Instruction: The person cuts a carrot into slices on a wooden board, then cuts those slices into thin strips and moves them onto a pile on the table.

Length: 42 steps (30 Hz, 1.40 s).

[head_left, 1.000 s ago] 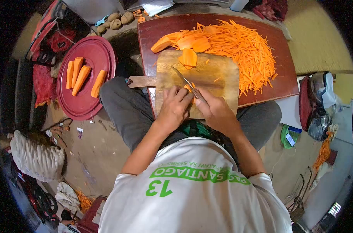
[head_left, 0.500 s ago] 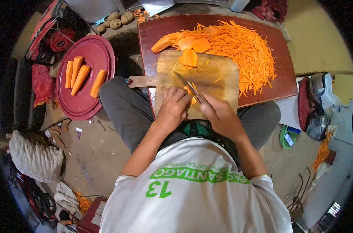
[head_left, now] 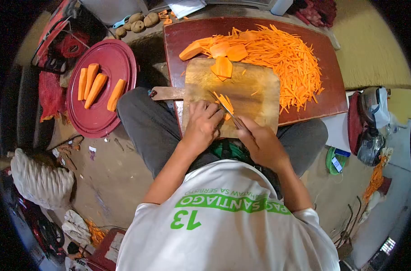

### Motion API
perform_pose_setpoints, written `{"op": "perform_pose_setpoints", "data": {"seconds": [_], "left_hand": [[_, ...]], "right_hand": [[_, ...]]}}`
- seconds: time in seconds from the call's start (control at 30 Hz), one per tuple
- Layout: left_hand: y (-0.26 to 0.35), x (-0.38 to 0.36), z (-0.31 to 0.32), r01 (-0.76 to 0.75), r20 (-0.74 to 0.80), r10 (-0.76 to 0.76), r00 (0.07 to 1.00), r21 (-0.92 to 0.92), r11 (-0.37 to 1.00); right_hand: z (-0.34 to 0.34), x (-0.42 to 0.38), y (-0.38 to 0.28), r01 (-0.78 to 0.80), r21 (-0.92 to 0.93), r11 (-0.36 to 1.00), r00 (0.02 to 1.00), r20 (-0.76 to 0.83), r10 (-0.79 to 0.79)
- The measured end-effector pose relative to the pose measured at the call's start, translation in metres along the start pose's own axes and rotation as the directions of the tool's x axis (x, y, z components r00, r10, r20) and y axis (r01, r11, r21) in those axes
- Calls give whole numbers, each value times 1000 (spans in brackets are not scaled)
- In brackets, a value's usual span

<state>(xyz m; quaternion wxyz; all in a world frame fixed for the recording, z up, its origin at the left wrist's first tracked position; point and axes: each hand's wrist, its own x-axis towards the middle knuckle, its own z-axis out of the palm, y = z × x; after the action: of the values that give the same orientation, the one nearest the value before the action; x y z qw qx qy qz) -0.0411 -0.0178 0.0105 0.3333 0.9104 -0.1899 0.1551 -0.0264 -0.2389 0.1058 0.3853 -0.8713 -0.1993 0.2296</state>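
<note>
My right hand (head_left: 258, 141) is wrapped round the handle of a knife (head_left: 232, 116), its blade angled up and left over the wooden cutting board (head_left: 255, 86). Freshly cut carrot strips (head_left: 225, 103) lie along the blade. Curled fingers of my left hand (head_left: 203, 122) press a carrot piece onto the board, left of the blade; most of that piece is hidden by the fingers. Thick carrot slices (head_left: 223, 67) rest at the board's far edge. Beyond and to the right of the board spreads a big heap of carrot strips (head_left: 296, 67).
The board lies on a dark red table (head_left: 334, 97) over my lap. At left, several peeled carrots (head_left: 95, 90) sit on a round red lid (head_left: 97, 127). Potatoes (head_left: 137, 26) lie on the floor behind it. A green container (head_left: 334, 160) stands at the right.
The knife has pulled back slightly toward me, and more cut strips now show beside its blade. My left hand stays almost in place on the carrot piece.
</note>
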Motion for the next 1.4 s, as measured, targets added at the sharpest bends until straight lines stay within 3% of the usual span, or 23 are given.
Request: {"op": "perform_pose_setpoints", "data": {"seconds": [0.03, 0.33, 0.53, 0.63, 0.73, 1.03, 1.13, 1.23, 1.33, 1.4], "left_hand": [[3, 1, -3, 5, 1, -5, 1000, -4, 1000], [1, 0, 1, -30, -27, 29, 999, -2, 1000], [-1, -2, 1, 0, -14, -1, 1000, -54, 999], [-2, 0, 3, 0, 1, 0, 1000, -53, 999], [0, -1, 3, 7, 3, -7, 1000, -35, 999], [-1, -5, 1, -17, -4, 17, 1000, -8, 1000], [-1, -4, 5, -16, 5, 16, 1000, -2, 1000], [2, -5, 2, -12, 9, 12, 1000, 12, 1000], [0, -4, 1, -25, -8, 25, 1000, 17, 1000], [-2, -5, 3, -20, -24, 20, 1000, 12, 1000]], "right_hand": [[-1, -7, -1, -45, -12, 999, 999, 5, 45], [3, 33, 1, 86, 185, 979, 996, -49, -78], [-8, -28, 1, -85, 27, 996, 996, 2, 85], [9, -4, 14, -75, -36, 997, 997, 3, 75], [13, 34, 16, 134, 94, 986, 989, -69, -128], [7, -2, 10, -66, -11, 998, 996, 65, 67], [16, 23, 5, 33, -22, 999, 999, -32, -33], [16, 41, 3, 36, 39, 999, 999, -16, -35], [8, 11, 6, 38, 125, 991, 999, -35, -33], [-2, -17, 1, -8, 32, 999, 1000, -6, 8]]}}
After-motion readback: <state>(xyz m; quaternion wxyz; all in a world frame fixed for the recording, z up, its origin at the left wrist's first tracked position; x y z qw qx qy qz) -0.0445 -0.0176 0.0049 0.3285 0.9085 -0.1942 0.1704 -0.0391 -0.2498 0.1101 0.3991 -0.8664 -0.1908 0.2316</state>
